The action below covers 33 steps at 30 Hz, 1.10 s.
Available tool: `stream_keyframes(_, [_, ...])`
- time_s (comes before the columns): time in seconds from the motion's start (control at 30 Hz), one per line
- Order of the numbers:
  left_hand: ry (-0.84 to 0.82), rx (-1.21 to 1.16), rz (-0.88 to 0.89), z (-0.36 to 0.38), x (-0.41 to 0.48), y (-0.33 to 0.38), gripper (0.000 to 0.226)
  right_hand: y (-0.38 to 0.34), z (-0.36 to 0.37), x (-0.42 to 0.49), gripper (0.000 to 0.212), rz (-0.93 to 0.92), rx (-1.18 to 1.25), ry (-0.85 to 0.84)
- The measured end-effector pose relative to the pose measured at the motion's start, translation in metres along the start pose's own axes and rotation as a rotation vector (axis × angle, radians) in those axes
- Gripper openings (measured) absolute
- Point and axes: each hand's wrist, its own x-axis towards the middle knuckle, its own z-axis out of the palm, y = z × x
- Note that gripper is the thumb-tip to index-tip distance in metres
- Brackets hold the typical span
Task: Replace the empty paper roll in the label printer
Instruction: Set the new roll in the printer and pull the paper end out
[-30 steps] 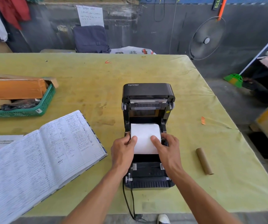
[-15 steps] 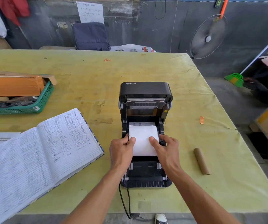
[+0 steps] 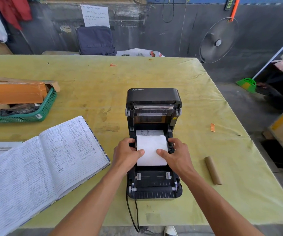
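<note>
A black label printer (image 3: 154,97) stands on the yellow-green table with its lid swung up and back. A white paper roll (image 3: 151,147) lies in its open bay. My left hand (image 3: 126,155) grips the roll's left end and my right hand (image 3: 176,155) grips the right end, both thumbs resting on the paper. The roll's end faces and the bay's holders are hidden by my fingers. An empty brown cardboard core (image 3: 213,170) lies on the table to the right of the printer.
An open handwritten ledger (image 3: 43,160) lies left of the printer. A green basket (image 3: 35,114) with cardboard stands at the far left. The printer's cables (image 3: 134,217) hang over the near edge. The table's right edge (image 3: 250,137) drops to the floor; a fan (image 3: 218,42) stands beyond.
The roll sits a little lower in the bay, showing a printed strip behind it. Both hands stay on the roll's ends. The camera has tilted slightly.
</note>
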Motion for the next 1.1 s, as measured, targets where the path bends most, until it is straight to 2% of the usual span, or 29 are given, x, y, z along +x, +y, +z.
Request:
stream_keyframes(0.13, [-0.023,0.228,0.173,0.001,0.001,0.006,0.082,-0.011,-0.007,-0.007,0.083,-0.034,-0.086,-0.067])
stream_keyframes(0.2, [-0.06,0.317,0.253,0.001,0.0,0.008,0.088,-0.015,-0.01,-0.007,0.087,-0.042,-0.144,-0.109])
stream_keyframes(0.3, [-0.049,0.395,0.342,0.004,-0.005,0.001,0.08,-0.017,-0.008,-0.01,0.084,-0.057,-0.269,-0.118])
stream_keyframes(0.4, [0.006,0.478,0.447,0.003,-0.011,-0.009,0.075,-0.014,-0.002,-0.017,0.079,-0.116,-0.421,-0.034])
stream_keyframes(0.5, [0.021,0.659,0.571,-0.003,-0.007,-0.006,0.075,-0.018,-0.001,-0.022,0.067,-0.213,-0.641,0.065])
stream_keyframes(0.6, [-0.02,0.782,0.664,-0.006,-0.004,0.0,0.07,-0.023,0.0,-0.023,0.062,-0.318,-0.803,0.082])
stream_keyframes(0.77, [0.002,0.904,0.738,-0.01,0.002,0.005,0.054,-0.026,-0.003,-0.021,0.059,-0.402,-0.925,0.087])
stream_keyframes(0.93, [0.111,0.921,0.765,0.0,-0.007,-0.005,0.06,-0.013,0.003,-0.026,0.048,-0.5,-0.988,0.1])
stream_keyframes(1.1, [0.154,0.888,0.846,-0.001,-0.008,-0.018,0.056,0.002,0.007,-0.025,0.043,-0.521,-0.977,0.144])
